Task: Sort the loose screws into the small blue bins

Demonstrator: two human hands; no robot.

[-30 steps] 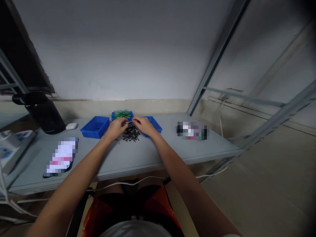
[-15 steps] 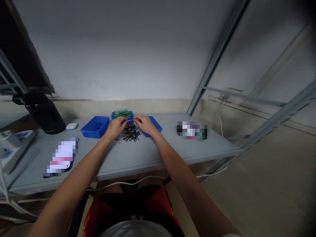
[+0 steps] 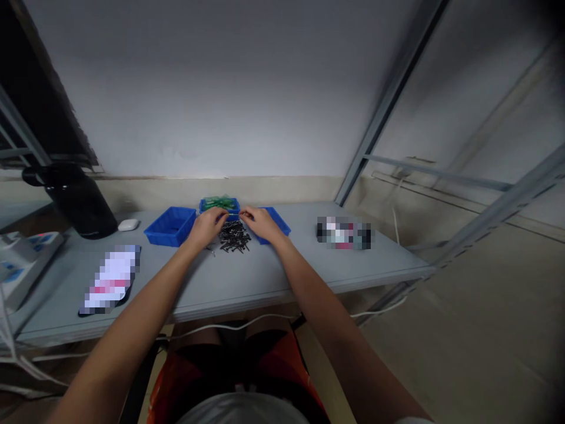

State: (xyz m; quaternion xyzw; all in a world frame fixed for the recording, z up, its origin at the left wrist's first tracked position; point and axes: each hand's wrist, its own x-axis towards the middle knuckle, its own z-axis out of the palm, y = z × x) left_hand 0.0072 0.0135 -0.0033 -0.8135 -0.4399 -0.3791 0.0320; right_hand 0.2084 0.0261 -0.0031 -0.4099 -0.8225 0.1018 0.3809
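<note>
My left hand (image 3: 210, 225) and my right hand (image 3: 258, 222) meet over a pile of black screws (image 3: 234, 237), each with fingers closed in a pinch. A thin, pale sliver (image 3: 233, 214) shows between the two sets of fingertips, too small to name. Behind the fingers stands a small blue tray (image 3: 232, 218) holding green plastic pieces (image 3: 218, 203). To the left of my left hand is a larger blue tray (image 3: 166, 239) with a few dark bits inside. Another blue tray (image 3: 279, 222) is partly covered by my right hand and wrist.
On the grey table (image 3: 247, 282), a phone (image 3: 111, 277) and a white earphone case (image 3: 128, 225) lie at the left, near a black bottle (image 3: 82, 203) and a power strip (image 3: 33, 265). A blurred-out object (image 3: 343, 233) lies at the right. A metal post (image 3: 375, 129) rises behind.
Both hands stay almost in place with their fingertips close together. Only slight finger movement shows; trays and screws look the same.
</note>
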